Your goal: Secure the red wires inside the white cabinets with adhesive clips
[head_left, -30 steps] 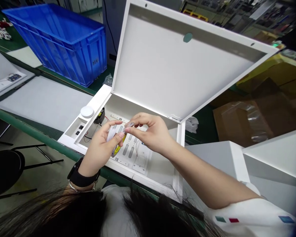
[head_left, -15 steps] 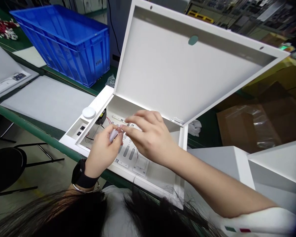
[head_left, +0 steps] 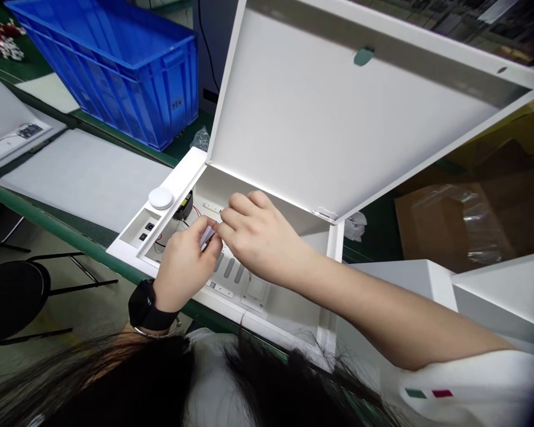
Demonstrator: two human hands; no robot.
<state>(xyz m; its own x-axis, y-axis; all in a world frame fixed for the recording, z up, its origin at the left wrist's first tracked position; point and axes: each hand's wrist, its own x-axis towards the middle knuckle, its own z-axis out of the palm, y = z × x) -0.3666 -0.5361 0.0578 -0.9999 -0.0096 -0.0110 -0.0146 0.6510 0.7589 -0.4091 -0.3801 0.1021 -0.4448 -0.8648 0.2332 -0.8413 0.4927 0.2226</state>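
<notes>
Green workbench (head_left: 48,221) carries a white box (head_left: 187,168) with its lid (head_left: 311,118) raised. Above the box I have my right hand (head_left: 256,237), fingers curled, its grip I cannot tell; beside it, my left hand (head_left: 182,267) pinches a small pale piece (head_left: 207,235) between thumb and finger.

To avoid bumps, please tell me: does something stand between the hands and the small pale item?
Nothing visible does: the left hand pinches the small pale item above the open white box, and the right hand is at its end. Exact contact is hidden.
</notes>
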